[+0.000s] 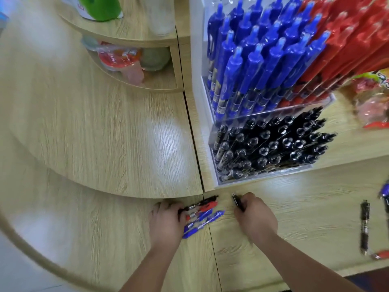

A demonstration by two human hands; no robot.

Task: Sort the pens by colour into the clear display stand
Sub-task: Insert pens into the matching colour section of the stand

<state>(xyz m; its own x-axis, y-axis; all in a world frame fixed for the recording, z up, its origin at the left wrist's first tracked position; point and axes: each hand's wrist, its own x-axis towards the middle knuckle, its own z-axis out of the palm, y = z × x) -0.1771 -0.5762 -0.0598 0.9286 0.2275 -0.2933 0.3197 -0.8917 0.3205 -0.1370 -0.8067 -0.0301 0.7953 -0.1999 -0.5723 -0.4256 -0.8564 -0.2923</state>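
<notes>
Two hands work: right hand (255, 216) fingers closed round a black pen (237, 200), ready for the display stand (212, 148) above; left hand (166, 222) fingers pinning loose pens (202, 218).

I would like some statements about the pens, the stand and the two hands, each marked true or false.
1. The right hand holds a black pen. True.
2. The black pens in the clear display stand fill the front compartment. True.
3. The left hand rests inside the stand. False: it lies on the table by a small bunch of loose pens.
4. The loose pens by the left hand are all blue. False: red and black ones lie there too.
</notes>
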